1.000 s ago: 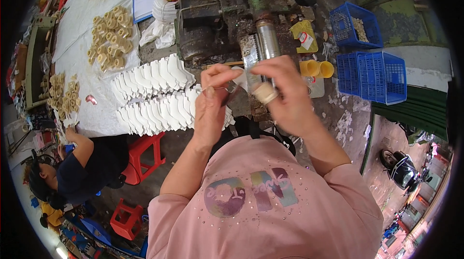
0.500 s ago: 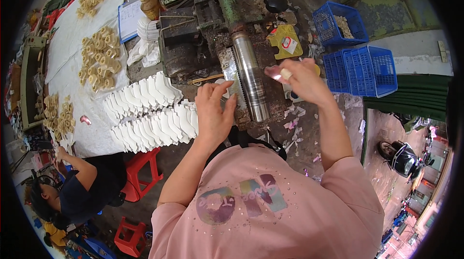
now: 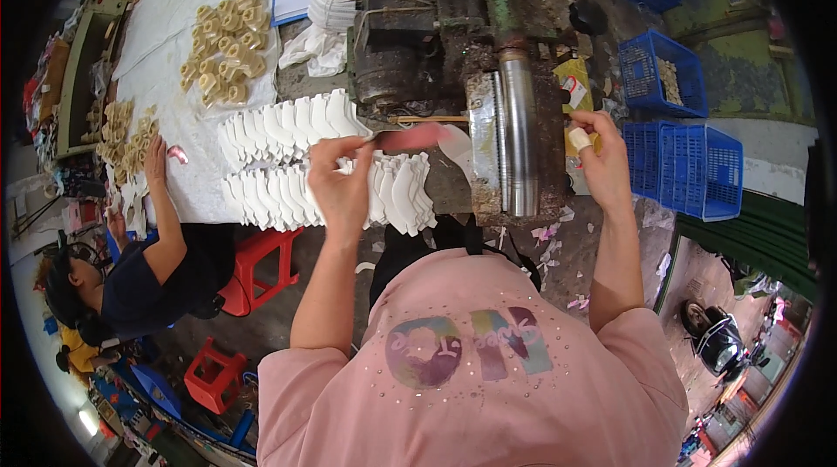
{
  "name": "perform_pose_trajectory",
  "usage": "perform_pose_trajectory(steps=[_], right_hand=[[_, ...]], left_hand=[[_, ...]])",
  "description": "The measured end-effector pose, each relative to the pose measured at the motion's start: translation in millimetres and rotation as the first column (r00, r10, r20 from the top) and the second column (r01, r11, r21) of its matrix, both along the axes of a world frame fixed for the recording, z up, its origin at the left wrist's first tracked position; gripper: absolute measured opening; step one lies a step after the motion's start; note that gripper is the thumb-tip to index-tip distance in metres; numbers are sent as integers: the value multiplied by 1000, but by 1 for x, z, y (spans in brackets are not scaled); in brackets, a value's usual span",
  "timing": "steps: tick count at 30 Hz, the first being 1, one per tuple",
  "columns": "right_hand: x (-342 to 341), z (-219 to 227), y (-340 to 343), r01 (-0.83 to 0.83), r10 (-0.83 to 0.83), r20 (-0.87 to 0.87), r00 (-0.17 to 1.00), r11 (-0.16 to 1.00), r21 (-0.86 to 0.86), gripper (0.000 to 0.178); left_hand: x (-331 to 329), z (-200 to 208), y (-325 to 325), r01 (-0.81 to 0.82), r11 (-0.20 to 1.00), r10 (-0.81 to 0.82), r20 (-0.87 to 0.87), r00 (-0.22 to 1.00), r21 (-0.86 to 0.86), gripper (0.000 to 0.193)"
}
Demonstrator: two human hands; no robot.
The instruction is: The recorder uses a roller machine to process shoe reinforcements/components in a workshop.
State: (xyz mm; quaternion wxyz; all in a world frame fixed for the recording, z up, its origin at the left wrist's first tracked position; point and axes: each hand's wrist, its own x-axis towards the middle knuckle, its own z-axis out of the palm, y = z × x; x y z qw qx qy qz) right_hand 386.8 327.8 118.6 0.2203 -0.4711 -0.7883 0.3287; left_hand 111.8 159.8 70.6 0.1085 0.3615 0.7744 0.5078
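Left of the steel roller (image 3: pixel 520 140), the left hand (image 3: pixel 338 181) hangs over the rows of white shapes (image 3: pixel 270 198). Its grip pinches one end of a thin reddish strip (image 3: pixel 417 136), blurred, which points toward the roller and ends by a pale piece (image 3: pixel 458 153). Right of the roller, the right hand (image 3: pixel 605 166) has bent fingers and a small cream piece (image 3: pixel 579 139) at its thumb; whether that grip pinches the piece or merely wears it, I cannot tell.

The step looks like one-handed handling of the strip; shifting it would call for a steady pinch and a lift over the white shapes. Left of the roller, the bench (image 3: pixel 449 190) shows a narrow gap before the roller's bed (image 3: pixel 485 140); right of it, the bed's outer edge lies close to the right fingertips.
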Motion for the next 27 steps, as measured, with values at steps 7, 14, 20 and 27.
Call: perform_pose_trajectory(steps=[7, 14, 20, 27], right_hand=[[3, -11, 9, 44, -56, -117, 992, 994, -101, 20], [-1, -16, 15, 105, -115, -85, 990, 987, -121, 20], [5, -18, 18, 140, -144, -50, 988, 987, -81, 20], [19, -16, 1, 260, -260, 15, 966, 965, -37, 16]], left_hand=[[13, -75, -74, 260, 869, -435, -400, 807, -421, 5], [28, -91, -76, 280, 753, -522, -281, 806, -596, 7], [-42, -77, -18, 129, 944, -188, -172, 967, -302, 19], [-173, -100, 113, 29, 988, 61, 550, 833, -154, 36]])
